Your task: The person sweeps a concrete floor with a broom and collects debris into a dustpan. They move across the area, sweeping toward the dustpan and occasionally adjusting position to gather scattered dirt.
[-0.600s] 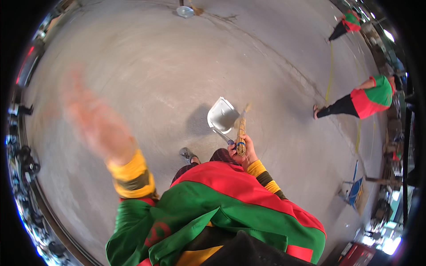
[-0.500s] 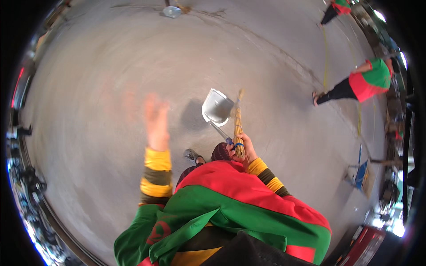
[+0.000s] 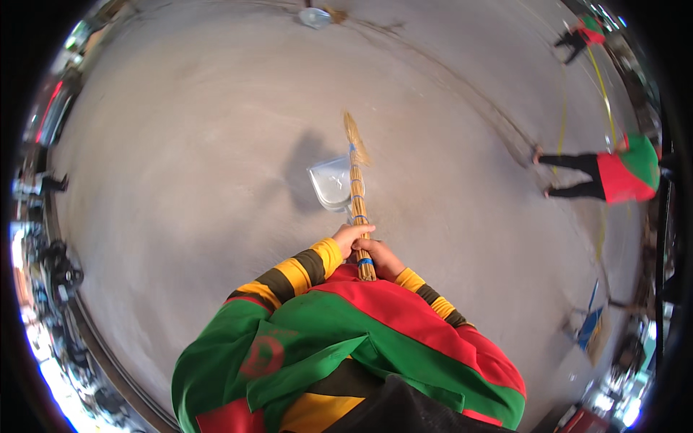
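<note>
In front of my body I hold a straw broom (image 3: 357,189) bound with blue bands, its bristle end pointing away from me. My left hand (image 3: 349,237) is closed at the handle, a finger lying over the stalks. Just nearer to me, my right hand (image 3: 384,260) is closed around the lower handle. Beneath and left of the broom is a pale metal dustpan (image 3: 326,186). Its handle runs toward my hands and is mostly hidden behind the broom. Which hand holds that handle, I cannot tell.
A person (image 3: 613,169) in a green and red shirt stands on the concrete floor (image 3: 195,159) at right. Another person (image 3: 588,32) is farther off. A clear bowl-like item (image 3: 315,18) lies at the far edge, and a blue long-handled dustpan (image 3: 590,327) stands at right.
My left hand, raised and open before, has come across to the broom handle beside my right hand. The broom and dustpan have shifted left, and the person at right has changed stance.
</note>
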A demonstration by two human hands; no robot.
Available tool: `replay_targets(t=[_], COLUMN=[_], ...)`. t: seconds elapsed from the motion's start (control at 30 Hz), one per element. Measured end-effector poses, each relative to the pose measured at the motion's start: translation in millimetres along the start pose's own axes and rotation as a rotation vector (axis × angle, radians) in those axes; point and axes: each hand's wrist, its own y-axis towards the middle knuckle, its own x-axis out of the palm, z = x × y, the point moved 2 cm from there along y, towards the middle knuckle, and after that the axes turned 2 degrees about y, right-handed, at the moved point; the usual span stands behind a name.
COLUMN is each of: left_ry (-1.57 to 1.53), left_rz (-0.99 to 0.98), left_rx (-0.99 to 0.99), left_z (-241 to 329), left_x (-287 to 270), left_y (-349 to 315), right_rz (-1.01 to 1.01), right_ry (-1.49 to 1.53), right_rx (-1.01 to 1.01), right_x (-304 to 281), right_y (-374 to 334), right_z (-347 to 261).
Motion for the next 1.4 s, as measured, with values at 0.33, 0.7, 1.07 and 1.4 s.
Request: replay_targets(t=[0.33, 0.7, 1.07, 1.4], left_ry=[-0.118, -0.618, -0.655, -0.683], left_rz=[0.209, -0.059, 0.299, 0.463], left_rx=[0.201, 0.051, 0.086, 0.129], left_z=[14.6, -57.8, -113.0, -146.0], left_x=[52.5, 68.6, -53.6, -197.8], left_y=[135.0, 208.8, 311.9, 293.6], right_rz=[-0.189, -0.282, -0.528, -0.593], right_ry=[-0.223, -0.12, 0.245, 0.403], right_rx=[0.167, 0.284, 0.332, 0.436], right_x=[-109.8, -177.5, -246.3, -326.5], right_y=[58.8, 100.7, 216.0, 311.1], right_z=[-103.5, -93.2, -33.7, -24.3])
